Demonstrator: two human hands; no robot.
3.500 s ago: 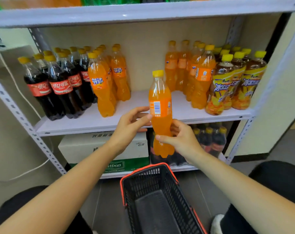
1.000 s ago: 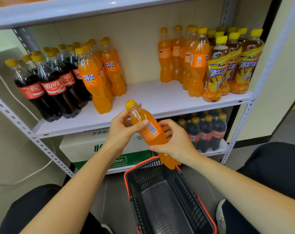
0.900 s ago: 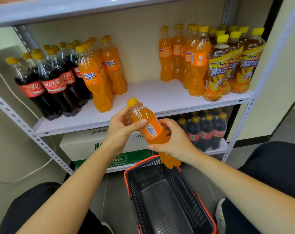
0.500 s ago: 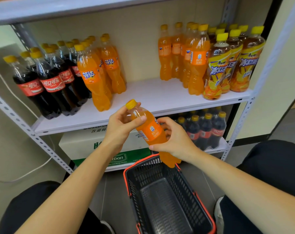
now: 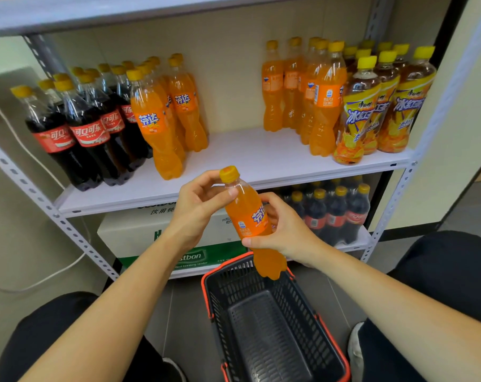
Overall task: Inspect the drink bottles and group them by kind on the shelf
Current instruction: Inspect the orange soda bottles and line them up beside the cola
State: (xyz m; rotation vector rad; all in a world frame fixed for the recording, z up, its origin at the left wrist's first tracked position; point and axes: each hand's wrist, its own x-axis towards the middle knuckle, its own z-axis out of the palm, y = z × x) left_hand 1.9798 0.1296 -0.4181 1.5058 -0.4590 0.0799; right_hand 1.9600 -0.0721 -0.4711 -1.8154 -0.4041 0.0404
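The left hand (image 5: 195,208) pinches the neck of an orange soda bottle (image 5: 247,209) and the right hand (image 5: 286,232) grips its labelled middle. The bottle is tilted, cap up-left, before the shelf's (image 5: 247,150) front edge and above a black basket (image 5: 264,321). Cola bottles (image 5: 87,133) stand at the shelf's left end, iced tea bottles (image 5: 382,106) at its right.

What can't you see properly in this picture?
Head view:
- The top shelf: cut off by the upper edge.
- Lettering on the box: partly behind the left hand.
- Small print on the bottle: too tiny to read.
- The rear cola bottles: hidden by the front ones.
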